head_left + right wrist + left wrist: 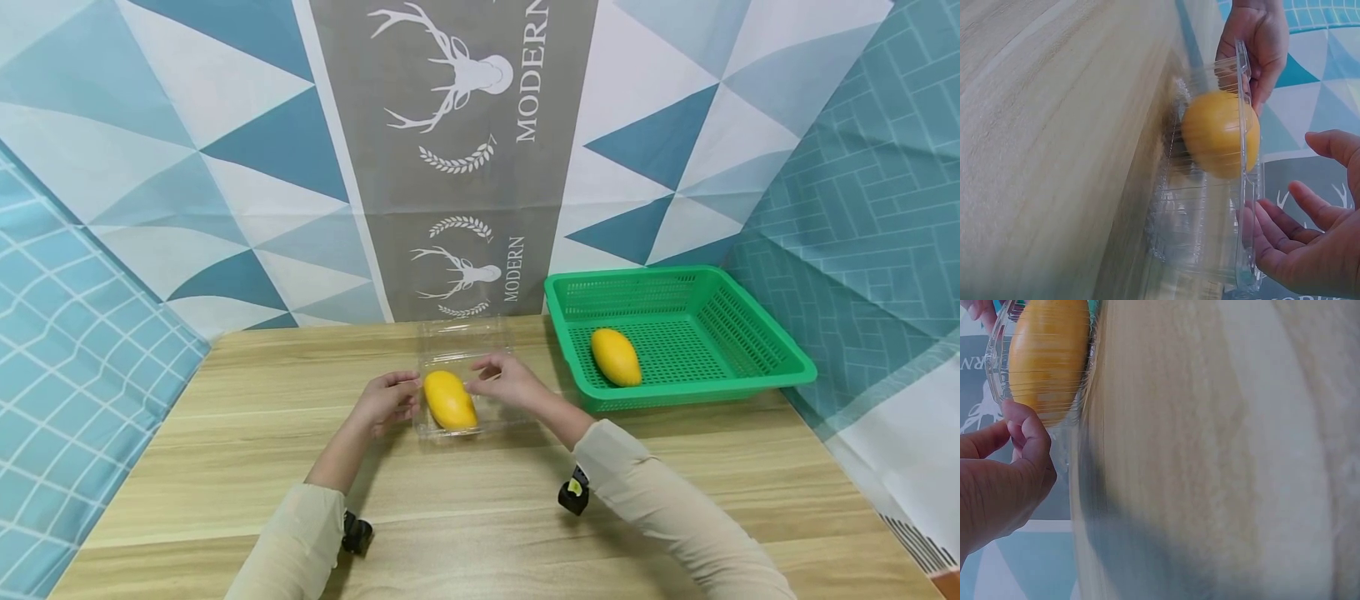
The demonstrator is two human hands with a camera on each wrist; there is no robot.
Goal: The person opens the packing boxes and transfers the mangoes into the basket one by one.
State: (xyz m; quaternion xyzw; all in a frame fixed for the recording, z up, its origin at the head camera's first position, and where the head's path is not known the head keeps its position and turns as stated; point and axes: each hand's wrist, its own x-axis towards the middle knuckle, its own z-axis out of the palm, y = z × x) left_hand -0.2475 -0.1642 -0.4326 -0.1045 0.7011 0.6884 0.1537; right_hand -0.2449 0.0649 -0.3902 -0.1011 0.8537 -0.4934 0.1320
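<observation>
With left grip (390,402), pinching clear container (1191,244) at its left edge, near mango (450,400) inside; with right grip (1316,240) wide at its right, partly veiled by its wall.

We see one smooth yellow mango (450,402) lying slantwise in the left part of a clear plastic box (1204,219), its lid (465,337) open, on the wooden table (465,517).

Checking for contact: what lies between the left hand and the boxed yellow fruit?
The clear box's wall lies between them, seen in the right wrist view.
</observation>
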